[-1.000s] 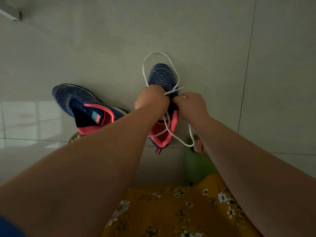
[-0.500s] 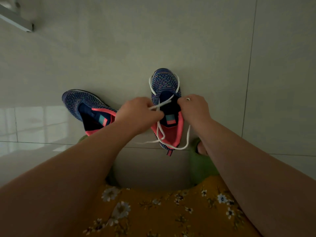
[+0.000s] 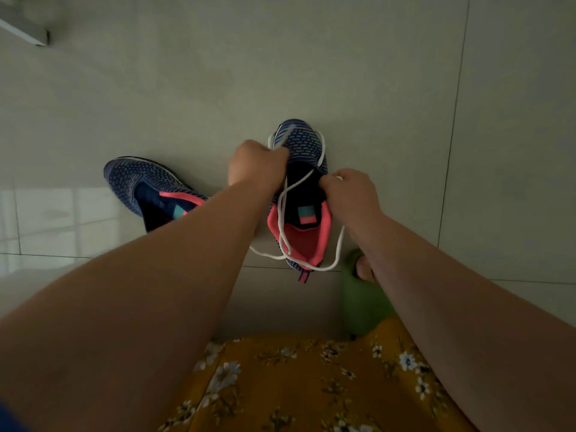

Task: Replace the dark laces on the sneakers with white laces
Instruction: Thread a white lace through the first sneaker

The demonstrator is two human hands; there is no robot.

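White lace going into the first sneaker

Left hand and right hand each pinch the white lace over the held sneaker, barely threaded; the second sneaker lies laceless on the floor, untouched.

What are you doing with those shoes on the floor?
A person is threading a white lace into a blue and pink sneaker. The left hand grips the lace near the toe, and the right hand pinches its other end. The second sneaker lies beside it with no lace showing.
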